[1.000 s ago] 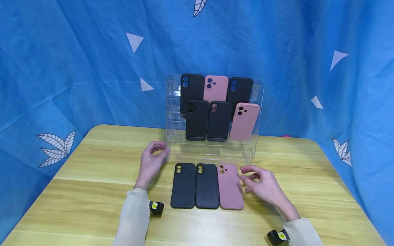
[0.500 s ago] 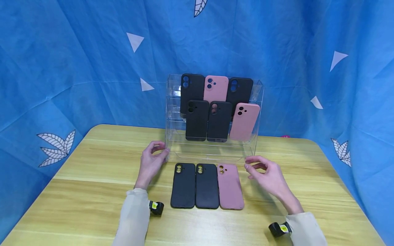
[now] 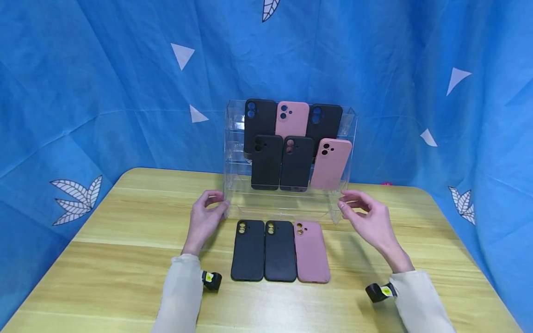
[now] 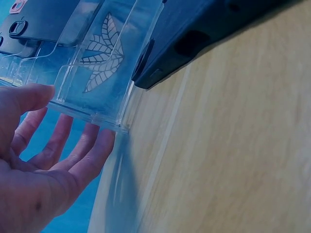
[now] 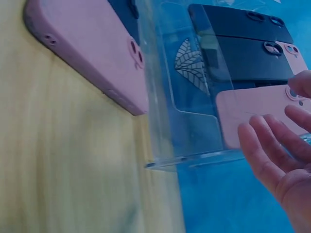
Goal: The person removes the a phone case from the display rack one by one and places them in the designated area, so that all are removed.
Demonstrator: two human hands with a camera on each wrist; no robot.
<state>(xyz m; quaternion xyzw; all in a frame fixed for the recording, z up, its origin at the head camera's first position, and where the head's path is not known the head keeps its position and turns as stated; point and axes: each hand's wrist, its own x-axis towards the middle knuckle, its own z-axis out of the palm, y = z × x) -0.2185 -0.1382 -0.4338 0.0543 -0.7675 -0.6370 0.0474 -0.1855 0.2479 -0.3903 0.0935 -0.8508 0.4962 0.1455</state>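
A clear acrylic display stand [image 3: 283,213] stands at the back of the table, holding two tiers of black and pink phone cases. My left hand [image 3: 206,219] is at its left side; in the left wrist view, extended fingertips [image 4: 104,138] touch the side panel and the thumb overlaps its edge. My right hand [image 3: 370,222] is beside the stand's right front corner, holding nothing. Its fingers are loosely bent and spread in the right wrist view, near a pink case [image 5: 252,114]. Whether they touch the panel is unclear. Before the stand lie a black case [image 3: 247,252], another black case [image 3: 280,252] and a pink case [image 3: 312,252].
The stand's upper tier has a black case [image 3: 259,122], a pink one [image 3: 292,120] and a black one [image 3: 326,122]; three more lean in the lower tier. A blue patterned cloth [image 3: 125,92] hangs behind the wooden table [image 3: 125,259].
My right hand has moved away from the pink case on the table, forward and slightly right, to the stand's right side. The left hand and the cases have stayed put.
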